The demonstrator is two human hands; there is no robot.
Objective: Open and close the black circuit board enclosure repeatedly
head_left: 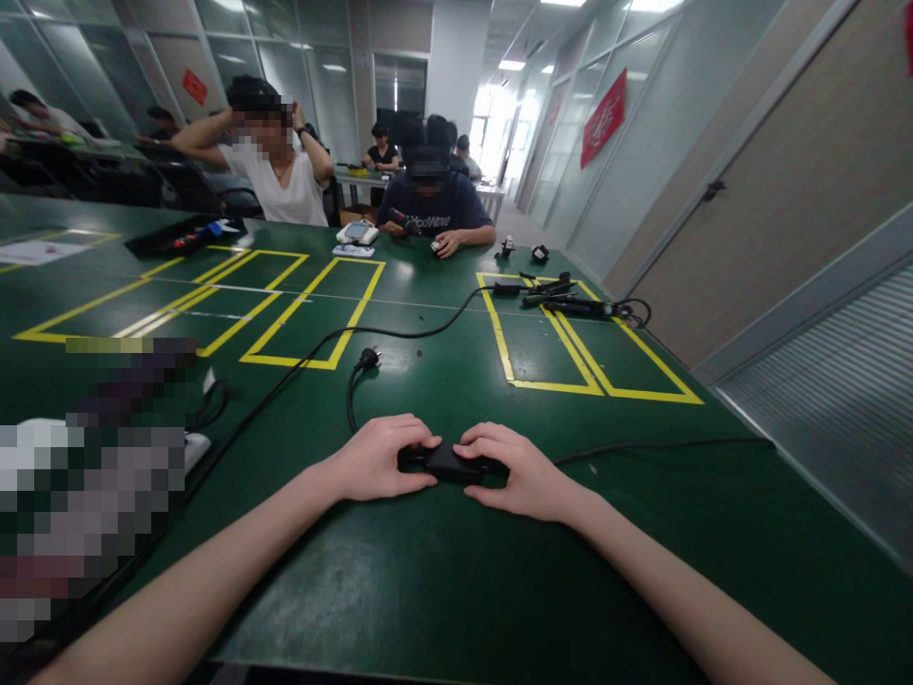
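The left hand and the right hand are both clamping on a black adapter, thumbs and fingers closing on its two ends. The adapter is lying at the lower centre of the frame, on the green table. A plug is resting just above the left hand, its prongs pointing right, and its short lead is curving down behind that hand. A cord is running from the right hand toward the right edge. Yellow tape is marking boxes across the middle, and a cable pile is sitting at upper right. A co-worker in a dark shirt is holding small things at upper centre.
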